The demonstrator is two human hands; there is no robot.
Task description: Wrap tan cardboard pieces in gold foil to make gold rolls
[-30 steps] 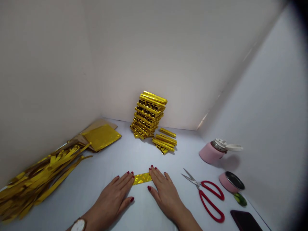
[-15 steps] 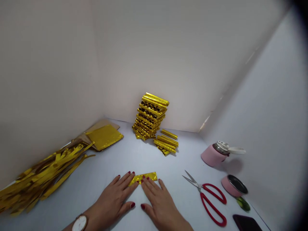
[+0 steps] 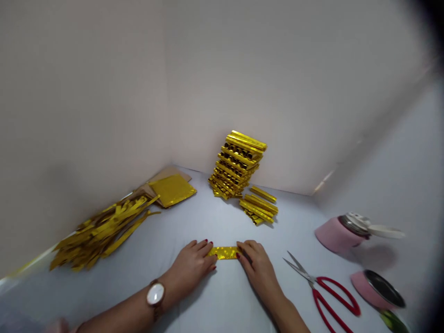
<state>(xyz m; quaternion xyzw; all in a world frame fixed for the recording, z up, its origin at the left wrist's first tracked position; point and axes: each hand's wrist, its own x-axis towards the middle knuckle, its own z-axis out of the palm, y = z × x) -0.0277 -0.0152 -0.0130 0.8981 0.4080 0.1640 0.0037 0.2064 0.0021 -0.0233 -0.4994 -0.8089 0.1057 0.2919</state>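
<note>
A flat strip of shiny gold paper [image 3: 226,252] lies crosswise on the white table in front of me, its middle bare. My left hand [image 3: 194,262], with a watch [image 3: 155,294] on the wrist, holds the strip's left end, fingers bent over it. At the right end, my right hand [image 3: 258,266] pinches the strip between thumb and fingers. Behind it a leaning stack of rolled gold tubes [image 3: 237,164] stands near the back wall, with a smaller pile of tubes [image 3: 258,210] beside it.
Left are a heap of loose gold strips [image 3: 107,231] and a gold sheet [image 3: 172,189] on brown paper. Red-handled scissors [image 3: 314,280] lie open-bladed to my right. Beyond stand a pink bottle [image 3: 335,234] with its white lid up, a pink cup [image 3: 371,289] and a green object [image 3: 393,321].
My hands have moved apart from lying flat over the strip to its two ends, and the fingers have bent onto it. The view has shifted, so everything appears further right.
</note>
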